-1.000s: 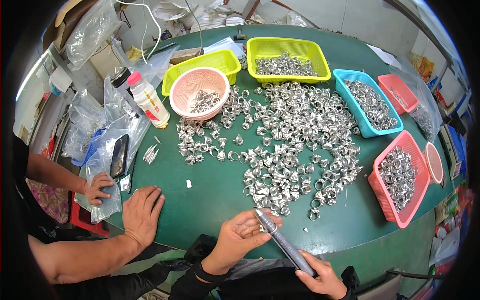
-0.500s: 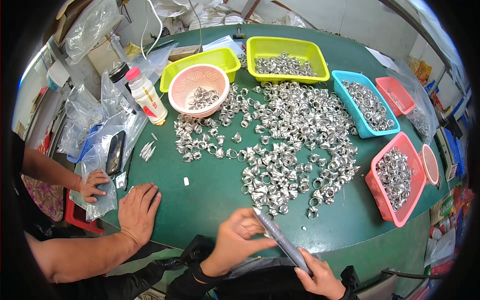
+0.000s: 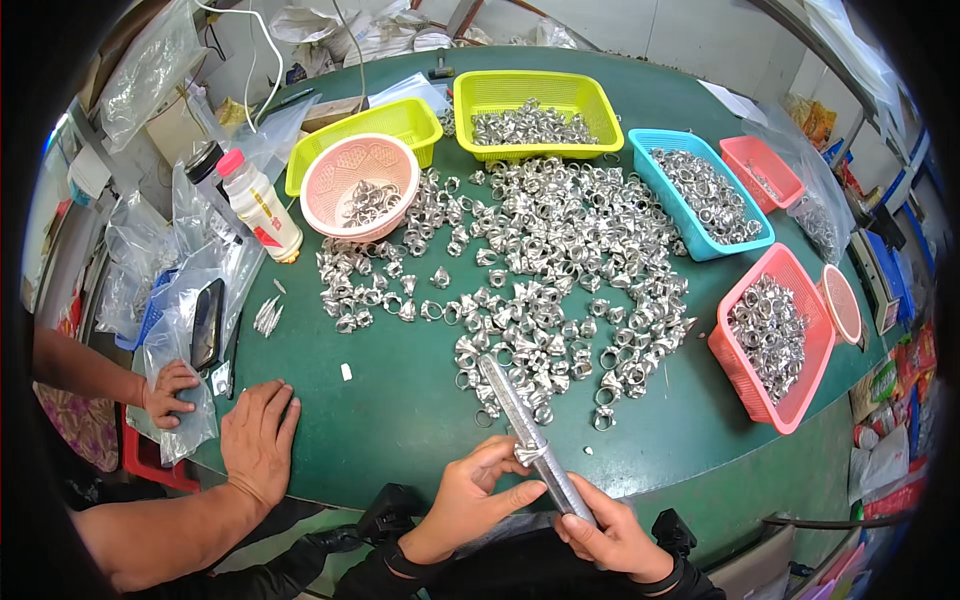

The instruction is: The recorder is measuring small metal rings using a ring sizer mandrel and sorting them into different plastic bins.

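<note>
Over the table's near edge, my right hand grips the thick lower end of a tapered silver ring mandrel, which slants up and to the left. A silver ring sits around the mandrel about midway. At that ring are the fingers of my left hand, curled against it with the thumb below. Beyond the mandrel's tip spreads a large heap of silver rings on the green table.
A co-worker's hands rest at the left. Rings fill a coral basket, a blue basket and partly a yellow-green basket. A pink round basket, bottle and phone stand or lie farther left.
The mandrel has turned more upright, and a ring now shows around its middle at my left fingers. The whole view has shifted slightly. The co-worker's hands keep their place on the table.
</note>
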Available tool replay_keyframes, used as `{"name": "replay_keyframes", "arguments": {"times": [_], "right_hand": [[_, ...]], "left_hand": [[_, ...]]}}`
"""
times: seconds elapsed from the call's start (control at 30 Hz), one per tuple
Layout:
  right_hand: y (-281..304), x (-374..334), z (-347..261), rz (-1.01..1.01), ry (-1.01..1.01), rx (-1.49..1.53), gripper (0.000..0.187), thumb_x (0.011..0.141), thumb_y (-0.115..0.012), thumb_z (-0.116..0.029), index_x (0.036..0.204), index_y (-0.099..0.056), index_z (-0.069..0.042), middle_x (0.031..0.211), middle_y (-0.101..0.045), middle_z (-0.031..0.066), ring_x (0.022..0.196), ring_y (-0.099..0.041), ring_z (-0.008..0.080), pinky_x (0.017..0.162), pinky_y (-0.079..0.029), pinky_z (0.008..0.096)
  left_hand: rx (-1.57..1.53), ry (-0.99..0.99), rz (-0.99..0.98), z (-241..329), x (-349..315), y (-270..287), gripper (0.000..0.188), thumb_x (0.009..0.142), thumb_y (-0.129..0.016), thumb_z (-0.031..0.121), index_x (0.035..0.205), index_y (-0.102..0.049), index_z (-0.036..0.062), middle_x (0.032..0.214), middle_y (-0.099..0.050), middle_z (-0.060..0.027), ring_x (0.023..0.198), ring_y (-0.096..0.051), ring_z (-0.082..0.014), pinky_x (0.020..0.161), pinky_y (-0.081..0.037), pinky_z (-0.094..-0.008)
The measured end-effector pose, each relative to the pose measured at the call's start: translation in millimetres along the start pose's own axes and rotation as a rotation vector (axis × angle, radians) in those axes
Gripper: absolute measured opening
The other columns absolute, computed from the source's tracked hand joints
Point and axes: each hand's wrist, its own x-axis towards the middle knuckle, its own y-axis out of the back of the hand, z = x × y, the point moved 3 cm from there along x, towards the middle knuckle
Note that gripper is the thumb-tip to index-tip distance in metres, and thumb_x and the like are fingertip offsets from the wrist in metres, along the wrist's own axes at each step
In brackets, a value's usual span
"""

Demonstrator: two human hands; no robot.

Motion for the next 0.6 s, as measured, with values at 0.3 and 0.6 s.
{"name": "replay_keyframes", "arguments": {"times": [0.3,0.6], "right_hand": [[0,-5,-1,-0.003,-0.001,0.080,0.045,0.081,-0.043,-0.012,0.121,-0.024,-0.003,0.070,-0.045,-0.0003,0.059,-0.040,0.0039,0.053,-0.034,0.0157],[40,-61,42,-0.135,-0.019,-0.103,0.046,0.082,-0.043,-0.014,0.122,-0.024,-0.005,0.075,-0.045,0.0011,0.068,-0.042,0.0061,0.062,-0.037,0.0195]], "left_hand": [[0.101,0.036,0.102,3,2,-9,0.021,0.074,-0.051,-0.001,0.093,-0.047,-0.0080,0.088,-0.048,-0.0074,0.079,-0.047,-0.0096,0.071,-0.038,-0.0210],[0.682,-0.017,0.433,74,24,31,0.017,0.076,-0.049,0.010,0.085,-0.050,-0.0046,0.071,-0.049,-0.0047,0.062,-0.045,-0.0096,0.057,-0.036,-0.0204]]}}
